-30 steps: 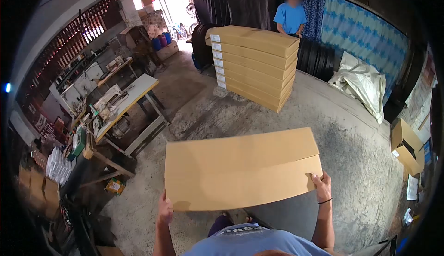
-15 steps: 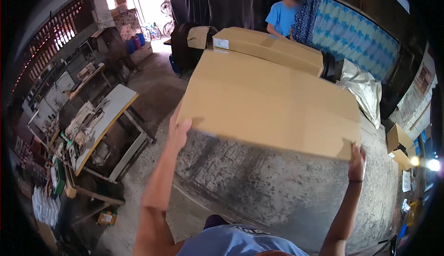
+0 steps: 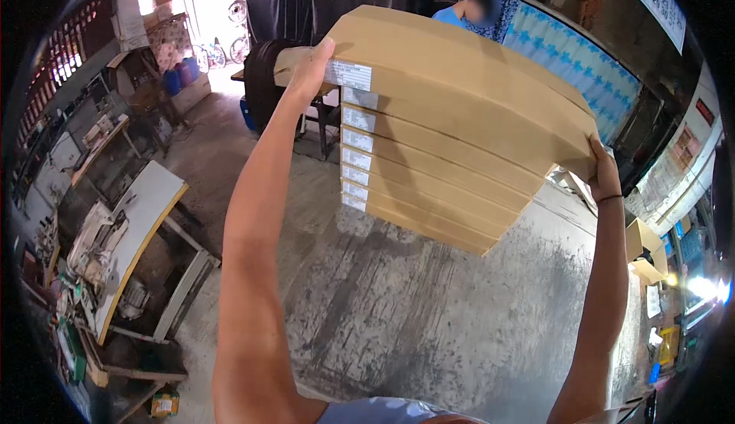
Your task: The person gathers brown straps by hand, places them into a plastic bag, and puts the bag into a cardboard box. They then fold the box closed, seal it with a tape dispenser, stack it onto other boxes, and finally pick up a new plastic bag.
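A long, flat cardboard box [image 3: 459, 53] lies over the top of a stack of similar boxes [image 3: 429, 187], its near side facing me. My left hand [image 3: 310, 74] grips its left end, thumb up at the corner beside a white label [image 3: 351, 75]. At the right end, my right hand [image 3: 603, 167] is closed on the box's edge, with its fingertips near the top corner. This end juts out past the stack below. White labels run down the left ends of the stacked boxes.
Behind the stack a person in a blue shirt [image 3: 450, 17] leans in. To the left stands a workbench [image 3: 145, 202] with tools and parts. An open carton [image 3: 645, 252] sits at the right. Concrete floor [image 3: 398, 317] stretches before me.
The box has moved forward and up from in front of me onto the stack, both hands going with it. Its near side now faces me, and the stacked boxes below have come into view.
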Demonstrator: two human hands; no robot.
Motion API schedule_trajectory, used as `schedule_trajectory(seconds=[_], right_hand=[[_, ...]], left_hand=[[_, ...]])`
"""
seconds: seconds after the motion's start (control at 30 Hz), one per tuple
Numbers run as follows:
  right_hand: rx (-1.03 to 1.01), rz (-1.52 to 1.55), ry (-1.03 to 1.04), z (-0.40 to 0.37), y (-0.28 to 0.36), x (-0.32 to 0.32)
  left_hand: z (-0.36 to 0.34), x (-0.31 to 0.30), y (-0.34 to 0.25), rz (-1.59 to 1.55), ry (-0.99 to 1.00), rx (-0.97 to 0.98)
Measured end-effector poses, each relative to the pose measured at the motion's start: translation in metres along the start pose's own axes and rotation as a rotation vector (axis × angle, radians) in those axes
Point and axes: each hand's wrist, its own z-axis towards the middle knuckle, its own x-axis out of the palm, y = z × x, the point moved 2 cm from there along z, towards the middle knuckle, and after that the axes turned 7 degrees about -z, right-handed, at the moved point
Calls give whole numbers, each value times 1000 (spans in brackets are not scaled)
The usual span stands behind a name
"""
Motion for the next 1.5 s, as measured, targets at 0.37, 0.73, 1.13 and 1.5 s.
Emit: schedule_trajectory(seconds=[0.37, 0.73, 1.13, 1.5], right_hand=[[29, -241, -66, 54, -42, 21], [-160, 5, -363, 48, -77, 58], [-17, -265, -325, 2, -43, 86], [-42, 376, -186, 35, -101, 60]], left_hand=[[58, 10, 127, -90, -9, -40], [77, 19, 152, -113, -98, -154], [76, 35, 141, -398, -273, -226], [81, 23, 152, -393, -245, -205]])
